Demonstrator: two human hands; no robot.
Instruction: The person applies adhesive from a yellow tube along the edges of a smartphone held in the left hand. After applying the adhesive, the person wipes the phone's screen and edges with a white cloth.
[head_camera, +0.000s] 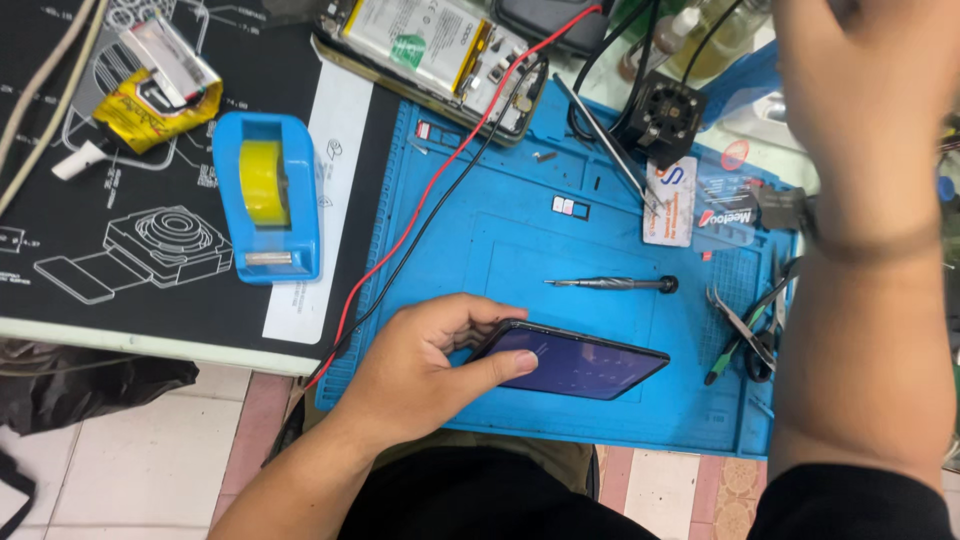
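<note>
My left hand (425, 365) grips the left end of a dark smartphone (585, 362) lying screen-up on the blue repair mat (500, 240), thumb pressed on the glass. My right hand (865, 90) is raised at the top right, close to the camera, over the back of the bench; its fingers run out of the frame and I cannot see whether it holds anything. A slim screwdriver (610, 284) lies on the mat just beyond the phone.
A blue tape dispenser (268, 195) with yellow tape stands on the black mat at left. An opened phone (430, 45) lies at the top, red and black leads (420, 215) running from it. Tweezers and cutters (745, 335) lie at the mat's right edge.
</note>
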